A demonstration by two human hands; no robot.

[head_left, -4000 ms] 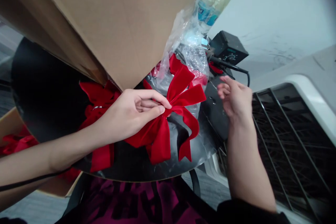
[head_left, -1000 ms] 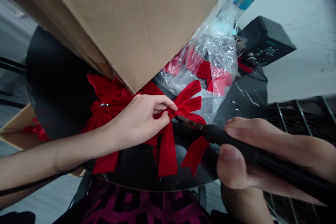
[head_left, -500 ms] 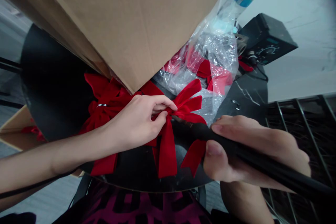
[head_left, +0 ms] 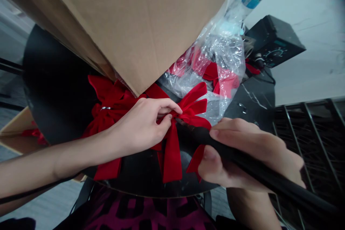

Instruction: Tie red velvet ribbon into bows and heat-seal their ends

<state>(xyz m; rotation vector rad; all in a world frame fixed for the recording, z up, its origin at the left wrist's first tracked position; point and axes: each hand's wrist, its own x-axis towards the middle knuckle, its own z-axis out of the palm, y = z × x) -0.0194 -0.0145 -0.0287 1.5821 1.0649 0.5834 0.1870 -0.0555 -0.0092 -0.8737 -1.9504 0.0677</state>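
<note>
My left hand [head_left: 142, 125] pinches the knot of a red velvet bow [head_left: 185, 115] that lies on a round black table [head_left: 54, 90]. My right hand [head_left: 248, 158] is wrapped round a black pen-shaped tool [head_left: 242, 161]. The tool's tip touches the bow's knot right beside my left fingertips. A second red bow [head_left: 107, 106] with a metal tie lies to the left, partly under my left hand.
A big cardboard box [head_left: 129, 18] overhangs the table's far side. A clear plastic bag [head_left: 215, 61] holds more red bows. Behind it stands a black control unit with a dial [head_left: 272, 41]. A wire rack [head_left: 318, 129] is at the right.
My right hand has picked up the black tool and brought its tip leftward onto the bow's knot. My left hand kept its pinch.
</note>
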